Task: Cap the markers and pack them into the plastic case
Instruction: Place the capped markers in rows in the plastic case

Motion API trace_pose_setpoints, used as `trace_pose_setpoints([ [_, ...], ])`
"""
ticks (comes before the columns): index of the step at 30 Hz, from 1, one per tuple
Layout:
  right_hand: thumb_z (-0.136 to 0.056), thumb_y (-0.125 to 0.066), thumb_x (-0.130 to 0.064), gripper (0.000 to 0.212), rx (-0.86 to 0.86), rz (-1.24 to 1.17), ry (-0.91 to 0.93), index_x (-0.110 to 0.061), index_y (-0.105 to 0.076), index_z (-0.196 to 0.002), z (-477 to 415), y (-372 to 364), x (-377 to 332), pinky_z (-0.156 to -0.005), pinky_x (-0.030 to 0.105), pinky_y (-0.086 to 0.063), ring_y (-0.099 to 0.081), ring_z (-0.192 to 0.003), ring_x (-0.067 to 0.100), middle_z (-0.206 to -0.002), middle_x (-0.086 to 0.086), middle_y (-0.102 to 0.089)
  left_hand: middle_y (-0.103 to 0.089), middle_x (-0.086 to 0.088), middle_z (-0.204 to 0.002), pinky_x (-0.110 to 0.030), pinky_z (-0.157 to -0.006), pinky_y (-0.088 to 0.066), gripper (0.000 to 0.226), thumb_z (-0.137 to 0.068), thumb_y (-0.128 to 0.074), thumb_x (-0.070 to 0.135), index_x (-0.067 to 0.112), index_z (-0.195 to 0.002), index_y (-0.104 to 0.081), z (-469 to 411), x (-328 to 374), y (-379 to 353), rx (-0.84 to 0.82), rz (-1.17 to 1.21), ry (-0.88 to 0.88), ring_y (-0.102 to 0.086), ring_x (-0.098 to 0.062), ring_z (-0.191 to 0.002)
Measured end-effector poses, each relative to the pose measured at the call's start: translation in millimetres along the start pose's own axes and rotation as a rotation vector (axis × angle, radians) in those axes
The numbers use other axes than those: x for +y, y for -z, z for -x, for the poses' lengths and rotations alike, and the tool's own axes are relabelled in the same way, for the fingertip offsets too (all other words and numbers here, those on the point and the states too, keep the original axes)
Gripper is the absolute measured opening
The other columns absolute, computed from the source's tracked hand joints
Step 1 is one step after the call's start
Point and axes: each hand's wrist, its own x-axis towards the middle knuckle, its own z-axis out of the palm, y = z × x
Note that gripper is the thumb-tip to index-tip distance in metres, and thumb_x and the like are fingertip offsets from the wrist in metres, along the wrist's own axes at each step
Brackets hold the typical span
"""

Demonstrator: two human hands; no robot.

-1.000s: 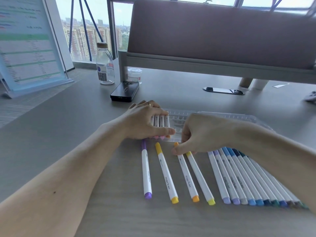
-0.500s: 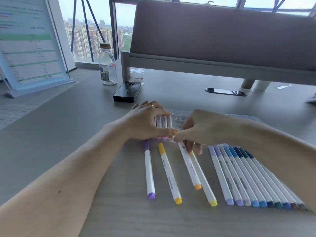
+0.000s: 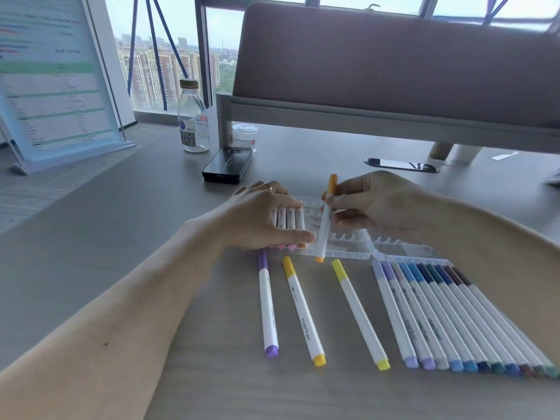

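Packing has barely begun: about four markers [image 3: 288,218] lie in the case [image 3: 342,242] near the desk's middle, pressed flat by the left hand [image 3: 260,218]; the right hand [image 3: 369,204], its grip clamped on the orange marker [image 3: 325,219], tilts it over the next slot, with many capped markers [image 3: 454,316] waiting toward the near edge

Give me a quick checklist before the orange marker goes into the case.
1. Orange marker gripped by right hand: ok.
2. Both its ends capped: ok, orange at top and bottom.
3. Left hand steadying the case: ok, it presses on the packed markers.
4. Next slot free: ok, empty notches beside the packed ones.
5. Marker lined up with slot: not ok, it stands nearly upright.
6. Loose markers clear of the case: ok.
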Motion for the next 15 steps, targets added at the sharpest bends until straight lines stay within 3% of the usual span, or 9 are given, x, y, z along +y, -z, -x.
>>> trace_pose_setpoints([
  [9, -0.085, -0.08, -0.021, 0.021, 0.156, -0.016, 0.074, -0.006, -0.078, -0.1, -21.3, -2.8, 2.8, -0.06, 0.021, -0.057, -0.066, -0.06, 0.009, -0.091, 0.01, -0.077, -0.053, 0.017, -0.123, -0.037, -0.099, -0.044, 0.097, -0.065, -0.042, 0.097, 0.038, -0.139, -0.06, 1.3, -5.8, 2.8, 0.0, -0.027, -0.009, -0.049, -0.009, -0.115],
  [11, -0.086, -0.08, -0.023, 0.021, 0.179, 0.03, 0.076, -0.007, -0.078, -0.1, -23.5, -7.1, 2.5, -0.059, 0.021, -0.055, -0.063, -0.056, 0.007, -0.089, 0.008, -0.076, -0.055, 0.015, -0.121, -0.036, -0.098, -0.045, 0.084, -0.076, -0.041, 0.088, 0.036, -0.138, -0.061, 1.3, -5.2, 1.8, 0.033, -0.033, -0.03, -0.052, -0.011, -0.116],
  [15, -0.086, -0.08, -0.027, 0.021, 0.201, 0.129, 0.078, -0.009, -0.079, -0.097, -26.9, -18.0, 2.6, -0.049, 0.017, -0.049, -0.059, -0.049, 0.004, -0.084, 0.001, -0.076, -0.058, 0.003, -0.14, -0.037, -0.097, -0.052, 0.057, -0.102, -0.044, 0.056, 0.026, -0.151, -0.046, -1.8, 0.4, 5.6, 0.197, -0.035, -0.076, -0.059, -0.016, -0.124],
])
